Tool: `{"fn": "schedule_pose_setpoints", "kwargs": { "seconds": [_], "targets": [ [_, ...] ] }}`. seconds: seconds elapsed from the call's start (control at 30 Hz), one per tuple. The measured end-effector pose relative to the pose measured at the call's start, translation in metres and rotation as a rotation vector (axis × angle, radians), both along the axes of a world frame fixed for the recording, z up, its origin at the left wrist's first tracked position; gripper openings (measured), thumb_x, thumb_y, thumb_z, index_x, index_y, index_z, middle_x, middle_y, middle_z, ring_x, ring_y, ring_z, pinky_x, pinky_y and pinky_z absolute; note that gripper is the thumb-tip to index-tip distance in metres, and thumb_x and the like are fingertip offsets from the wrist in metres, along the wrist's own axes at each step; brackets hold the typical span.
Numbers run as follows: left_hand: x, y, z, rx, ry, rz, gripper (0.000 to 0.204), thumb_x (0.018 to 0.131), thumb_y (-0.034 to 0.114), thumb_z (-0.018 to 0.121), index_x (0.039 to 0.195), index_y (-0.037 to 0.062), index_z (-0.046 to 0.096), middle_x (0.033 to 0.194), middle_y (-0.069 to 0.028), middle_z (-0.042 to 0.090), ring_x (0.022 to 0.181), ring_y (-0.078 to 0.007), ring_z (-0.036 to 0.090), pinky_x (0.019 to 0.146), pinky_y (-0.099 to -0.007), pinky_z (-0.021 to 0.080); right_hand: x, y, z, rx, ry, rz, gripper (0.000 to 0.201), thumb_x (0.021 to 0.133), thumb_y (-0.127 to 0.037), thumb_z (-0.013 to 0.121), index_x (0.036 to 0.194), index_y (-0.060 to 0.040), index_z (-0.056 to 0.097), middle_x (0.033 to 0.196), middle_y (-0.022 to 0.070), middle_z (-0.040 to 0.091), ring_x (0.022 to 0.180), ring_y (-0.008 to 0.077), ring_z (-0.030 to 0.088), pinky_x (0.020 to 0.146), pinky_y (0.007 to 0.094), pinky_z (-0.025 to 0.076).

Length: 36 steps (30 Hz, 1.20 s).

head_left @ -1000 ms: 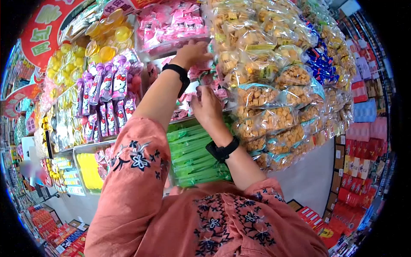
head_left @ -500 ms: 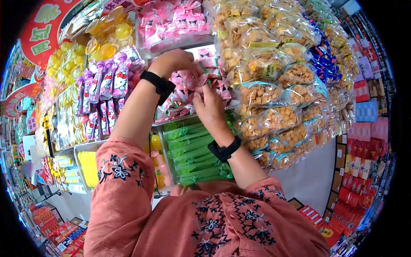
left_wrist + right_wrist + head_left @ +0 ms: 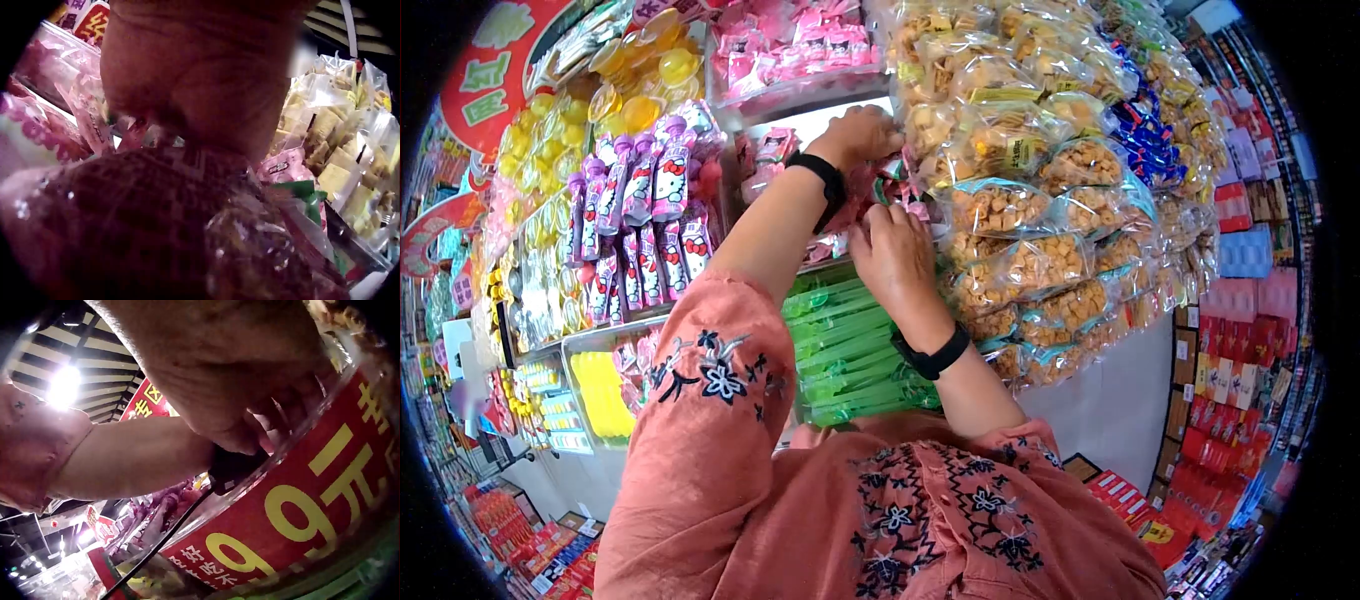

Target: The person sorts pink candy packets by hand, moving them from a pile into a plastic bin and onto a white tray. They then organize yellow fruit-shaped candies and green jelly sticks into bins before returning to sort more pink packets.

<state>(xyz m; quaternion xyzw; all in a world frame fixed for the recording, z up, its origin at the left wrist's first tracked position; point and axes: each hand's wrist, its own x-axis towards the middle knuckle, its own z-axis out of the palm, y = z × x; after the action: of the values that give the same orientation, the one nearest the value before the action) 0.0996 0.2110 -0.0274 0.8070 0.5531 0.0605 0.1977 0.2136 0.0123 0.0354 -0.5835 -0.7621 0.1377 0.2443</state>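
The pink packets (image 3: 772, 147) lie in a bin (image 3: 812, 122), between purple packets (image 3: 637, 190) to the left and clear bags of brown snacks (image 3: 1045, 262) to the right; green packets (image 3: 845, 345) lie on the near side, pink pouches (image 3: 800, 58) on the far side; the left hand (image 3: 858, 137) is over the bin's far right part, fingers bent down; whether its grip is clamped on a packet or stands apart, I cannot tell; the right hand (image 3: 895, 258) is at the near right part, fingertips at the packets, its grip equally unclear; both wrists wear black bands (image 3: 935, 352); a red price sign (image 3: 306, 487) runs just beside the right hand.
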Motion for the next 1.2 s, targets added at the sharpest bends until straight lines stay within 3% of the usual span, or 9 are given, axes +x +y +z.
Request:
{"fn": "schedule_pose_setpoints", "kwargs": {
  "seconds": [0.23, 0.33, 0.47, 0.6, 0.73, 0.83, 0.93, 1.07, 1.2],
  "targets": [
    [0.004, -0.03, 0.026, -0.102, 0.135, -0.152, 0.043, 0.094, 0.045, 0.054, 0.132, 0.028, 0.064, 0.138, -0.011, 0.055, 0.128, -0.0384, 0.051, 0.105, -0.0544, 0.044, 0.008, -0.002, -0.005, -0.094, -0.15, 0.013, 0.03, 0.086, -0.028, 0.071, 0.097, 0.0002, 0.067, 0.103, 0.0232, 0.065, 0.099, 0.0402, 0.06, 0.092, 0.0517, 0.047],
    [0.004, -0.043, 0.034, -0.115, 0.157, -0.168, 0.041, 0.095, 0.042, 0.052, 0.131, 0.0274, 0.065, 0.136, -0.0129, 0.056, 0.126, -0.0391, 0.052, 0.104, -0.0556, 0.045, 0.007, 0.001, 0.0, -0.146, -0.163, 0.023, 0.031, 0.086, -0.028, 0.07, 0.098, 0.0007, 0.067, 0.105, 0.0242, 0.066, 0.1, 0.0409, 0.061, 0.093, 0.0507, 0.048],
    [-0.014, -0.038, 0.035, -0.198, 0.146, -0.217, 0.038, 0.096, 0.043, 0.05, 0.121, 0.0223, 0.069, 0.122, -0.0123, 0.063, 0.118, -0.035, 0.058, 0.1, -0.0466, 0.049, -0.002, 0.006, -0.006, -0.162, -0.11, -0.004, 0.034, 0.083, -0.026, 0.072, 0.098, 0.0032, 0.065, 0.106, 0.0266, 0.065, 0.104, 0.0425, 0.062, 0.092, 0.0512, 0.05],
    [-0.041, -0.026, 0.005, 0.159, 0.137, -0.573, 0.044, 0.095, 0.051, 0.05, 0.113, 0.0186, 0.073, 0.121, -0.0155, 0.066, 0.115, -0.0352, 0.06, 0.096, -0.0481, 0.049, -0.012, 0.017, -0.018, -0.203, -0.03, 0.0, 0.052, 0.078, -0.031, 0.079, 0.108, 0.0065, 0.058, 0.11, 0.0302, 0.063, 0.106, 0.0456, 0.061, 0.091, 0.051, 0.052],
    [-0.049, -0.044, 0.022, -0.077, 0.002, -0.162, 0.037, 0.093, 0.026, 0.06, 0.129, 0.0171, 0.059, 0.121, -0.0092, 0.065, 0.109, -0.0384, 0.06, 0.092, -0.0427, 0.053, -0.018, 0.023, -0.011, -0.28, -0.021, -0.047, 0.077, 0.07, -0.034, 0.086, 0.122, 0.0075, 0.047, 0.117, 0.0318, 0.058, 0.111, 0.0465, 0.06, 0.092, 0.05, 0.053],
    [-0.069, -0.037, 0.0, 0.398, -0.035, -0.558, 0.036, 0.099, 0.044, 0.052, 0.126, 0.0243, 0.066, 0.122, -0.0137, 0.065, 0.109, -0.0416, 0.06, 0.094, -0.0463, 0.052, -0.02, 0.03, -0.009, -0.386, 0.012, -0.026, 0.09, 0.067, -0.034, 0.088, 0.13, 0.0083, 0.04, 0.123, 0.0343, 0.055, 0.113, 0.0489, 0.059, 0.095, 0.0501, 0.052],
    [-0.073, -0.037, -0.003, 0.31, 0.063, -0.516, 0.036, 0.097, 0.041, 0.056, 0.13, 0.0274, 0.063, 0.122, -0.0121, 0.066, 0.109, -0.0414, 0.06, 0.094, -0.0465, 0.051, -0.023, 0.03, -0.009, -0.325, 0.057, -0.034, 0.072, 0.073, -0.02, 0.082, 0.125, 0.0084, 0.042, 0.122, 0.0346, 0.051, 0.11, 0.0476, 0.061, 0.09, 0.0493, 0.054],
    [-0.076, -0.032, -0.006, 0.068, 0.023, -0.42, 0.041, 0.099, 0.033, 0.054, 0.139, 0.0262, 0.053, 0.124, -0.0126, 0.065, 0.109, -0.0394, 0.06, 0.093, -0.0449, 0.052, -0.03, 0.043, -0.024, -0.466, 0.037, -0.059, 0.097, 0.071, -0.031, 0.084, 0.142, 0.0071, 0.03, 0.134, 0.0418, 0.043, 0.119, 0.054, 0.053, 0.101, 0.0515, 0.049],
    [-0.068, -0.056, 0.009, 0.249, 0.044, -0.469, 0.04, 0.099, 0.03, 0.054, 0.138, 0.0201, 0.052, 0.123, -0.0118, 0.065, 0.102, -0.0406, 0.062, 0.089, -0.0444, 0.053, -0.034, 0.05, -0.032, -0.522, 0.168, -0.116, 0.106, 0.071, -0.031, 0.083, 0.15, 0.0052, 0.021, 0.14, 0.0428, 0.039, 0.125, 0.0537, 0.051, 0.104, 0.0513, 0.047]
  ]
}}
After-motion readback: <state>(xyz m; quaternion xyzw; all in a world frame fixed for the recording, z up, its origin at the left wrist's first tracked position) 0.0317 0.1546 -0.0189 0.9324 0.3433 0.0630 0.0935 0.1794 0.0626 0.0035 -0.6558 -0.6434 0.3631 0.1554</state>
